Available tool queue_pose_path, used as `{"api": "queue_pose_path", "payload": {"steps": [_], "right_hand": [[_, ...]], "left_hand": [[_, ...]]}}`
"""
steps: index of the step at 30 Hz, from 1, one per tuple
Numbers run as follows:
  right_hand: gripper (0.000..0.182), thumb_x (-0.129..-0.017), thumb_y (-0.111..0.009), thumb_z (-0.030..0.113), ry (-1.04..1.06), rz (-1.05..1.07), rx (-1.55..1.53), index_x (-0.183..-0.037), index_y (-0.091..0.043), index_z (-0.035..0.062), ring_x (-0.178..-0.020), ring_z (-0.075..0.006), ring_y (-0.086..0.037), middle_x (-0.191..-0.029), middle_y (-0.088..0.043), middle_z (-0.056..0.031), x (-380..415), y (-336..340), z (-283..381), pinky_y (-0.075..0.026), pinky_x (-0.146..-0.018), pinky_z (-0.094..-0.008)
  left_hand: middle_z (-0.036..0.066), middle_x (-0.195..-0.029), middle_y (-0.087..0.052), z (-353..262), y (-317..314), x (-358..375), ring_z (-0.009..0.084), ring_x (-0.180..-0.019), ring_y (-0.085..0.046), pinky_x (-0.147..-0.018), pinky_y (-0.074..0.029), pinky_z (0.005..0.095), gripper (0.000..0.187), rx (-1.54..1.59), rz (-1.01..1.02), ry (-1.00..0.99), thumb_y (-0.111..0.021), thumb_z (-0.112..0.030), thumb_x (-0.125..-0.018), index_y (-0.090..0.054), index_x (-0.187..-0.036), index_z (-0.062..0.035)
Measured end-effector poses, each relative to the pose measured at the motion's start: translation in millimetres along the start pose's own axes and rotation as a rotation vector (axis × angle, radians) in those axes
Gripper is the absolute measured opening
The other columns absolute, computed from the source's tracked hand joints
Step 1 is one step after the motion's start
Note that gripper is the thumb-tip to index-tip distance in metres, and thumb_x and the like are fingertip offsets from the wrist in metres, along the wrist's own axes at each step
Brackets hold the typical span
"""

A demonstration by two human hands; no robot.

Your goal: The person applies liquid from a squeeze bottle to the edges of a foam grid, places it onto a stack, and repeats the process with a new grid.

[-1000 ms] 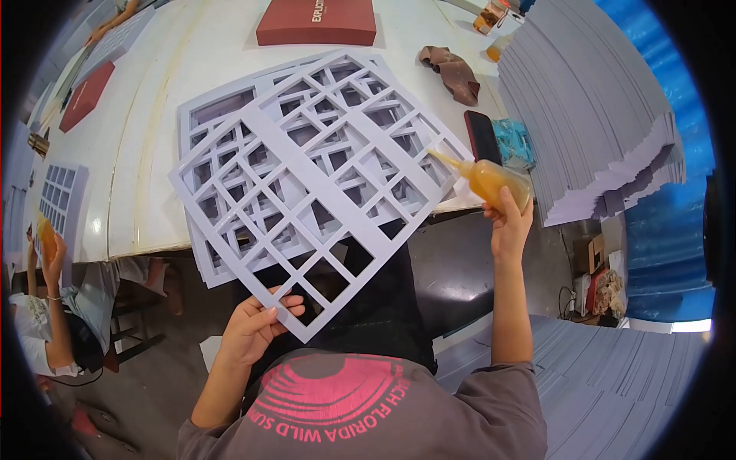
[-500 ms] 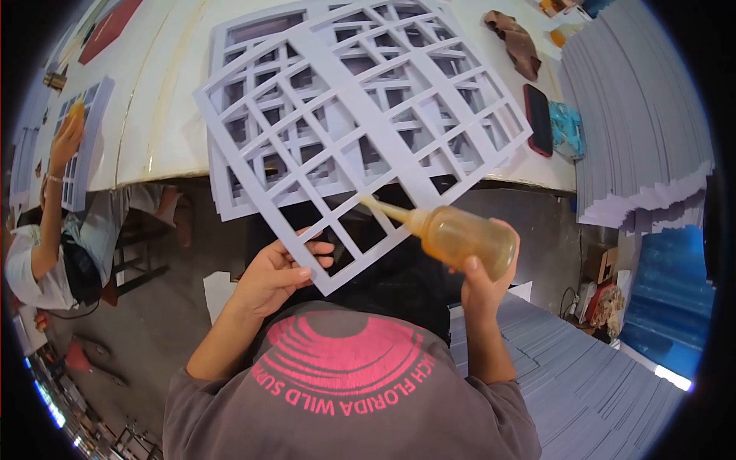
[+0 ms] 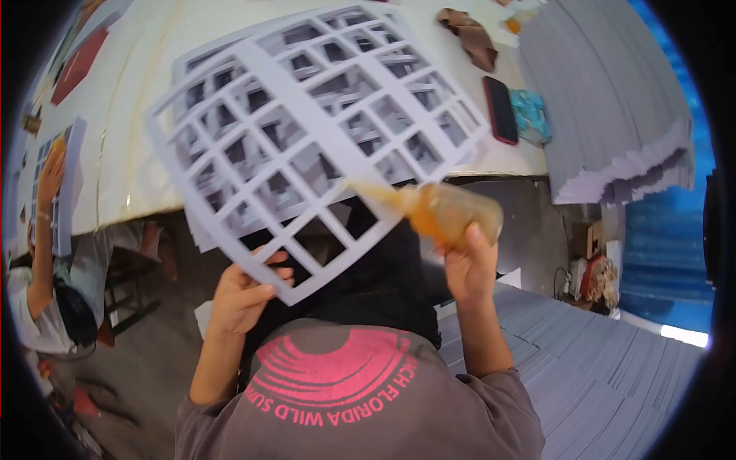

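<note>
My left hand (image 3: pixel 249 291) grips the near corner of a white lattice frame (image 3: pixel 287 153), thumb on top and fingers passing through an opening. The frame is tilted over the table edge and overlaps other white frames beneath it. In my right hand (image 3: pixel 469 261) is a bottle (image 3: pixel 458 216) of amber liquid, lying nearly on its side. Its narrow nozzle points left over the lattice bars near the frame's near side. Whether the tip touches a bar, I cannot tell because of blur.
On the white table (image 3: pixel 146 153) lie a phone (image 3: pixel 500 110), a teal packet (image 3: pixel 529 116) and a brown cloth (image 3: pixel 469 38). Grey strips are stacked at the right (image 3: pixel 606 92) and lower right (image 3: pixel 567 376). At the left, another person's hand (image 3: pixel 51 172) is over another frame (image 3: pixel 70 184).
The view has shifted, moving the table items leftward. Both hands still hold the frame and bottle; the bottle's amber liquid now sits more toward the nozzle end.
</note>
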State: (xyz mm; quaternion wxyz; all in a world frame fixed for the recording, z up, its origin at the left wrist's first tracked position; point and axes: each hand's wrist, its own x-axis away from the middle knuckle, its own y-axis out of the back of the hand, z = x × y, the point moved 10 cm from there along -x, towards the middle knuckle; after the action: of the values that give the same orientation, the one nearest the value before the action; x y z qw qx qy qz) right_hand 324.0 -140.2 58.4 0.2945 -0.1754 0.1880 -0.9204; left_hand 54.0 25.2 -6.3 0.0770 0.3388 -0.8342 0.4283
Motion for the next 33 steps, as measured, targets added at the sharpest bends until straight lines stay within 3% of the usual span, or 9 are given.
{"api": "queue_pose_path", "payload": {"steps": [6, 15, 20, 29, 33], "right_hand": [[0.034, -0.085, -0.062, 0.021, 0.312, -0.305, 0.130, -0.109, -0.047, 0.0015, -0.062, -0.0182, -0.058, -0.090, -0.060, -0.0124, -48, 95, 83, -0.046, -0.054, -0.0261], [0.035, -0.083, -0.065, 0.023, 0.316, -0.377, 0.207, -0.108, -0.051, 0.0022, -0.063, -0.0158, -0.058, -0.088, -0.060, -0.0099, -86, 146, 95, -0.046, -0.055, -0.0240], [0.035, -0.084, -0.064, 0.020, 0.443, -0.367, 0.274, -0.108, -0.048, 0.0008, -0.063, -0.0164, -0.058, -0.088, -0.060, -0.0107, -78, 136, 103, -0.046, -0.054, -0.0239], [0.037, -0.080, -0.067, 0.013, 0.279, -0.200, 0.253, -0.107, -0.044, 0.0008, -0.060, -0.0201, -0.059, -0.089, -0.058, -0.0130, -24, 85, 66, -0.045, -0.049, -0.0272], [0.046, -0.074, -0.070, 0.014, 0.216, -0.113, 0.277, -0.110, -0.043, 0.0019, -0.066, -0.0194, -0.060, -0.092, -0.058, -0.0122, 6, 58, 40, -0.046, -0.047, -0.0261]], "left_hand": [[0.019, -0.123, -0.052, -15, 11, -3, 0.0265, -0.106, -0.058, -0.088, -0.051, 0.0403, 0.052, -0.018, -0.004, -0.002, -0.060, -0.001, -0.081, -0.041, -0.129, 0.0033], [0.018, -0.120, -0.055, -7, 17, -1, 0.0260, -0.108, -0.058, -0.086, -0.052, 0.0395, 0.046, 0.063, 0.028, 0.007, -0.052, -0.004, -0.087, -0.039, -0.131, 0.0019], [0.018, -0.117, -0.057, -8, 18, -1, 0.0255, -0.105, -0.059, -0.081, -0.054, 0.0381, 0.045, 0.029, -0.013, -0.002, -0.056, -0.006, -0.087, -0.041, -0.129, 0.0024], [0.018, -0.122, -0.053, -8, 18, -4, 0.0257, -0.110, -0.056, -0.084, -0.053, 0.0401, 0.047, 0.043, 0.016, 0.005, -0.056, -0.002, -0.085, -0.040, -0.130, 0.0020], [0.018, -0.124, -0.052, -7, 21, -4, 0.0258, -0.110, -0.056, -0.086, -0.052, 0.0420, 0.049, 0.054, 0.040, 0.004, -0.057, -0.002, -0.084, -0.039, -0.130, 0.0024]]}}
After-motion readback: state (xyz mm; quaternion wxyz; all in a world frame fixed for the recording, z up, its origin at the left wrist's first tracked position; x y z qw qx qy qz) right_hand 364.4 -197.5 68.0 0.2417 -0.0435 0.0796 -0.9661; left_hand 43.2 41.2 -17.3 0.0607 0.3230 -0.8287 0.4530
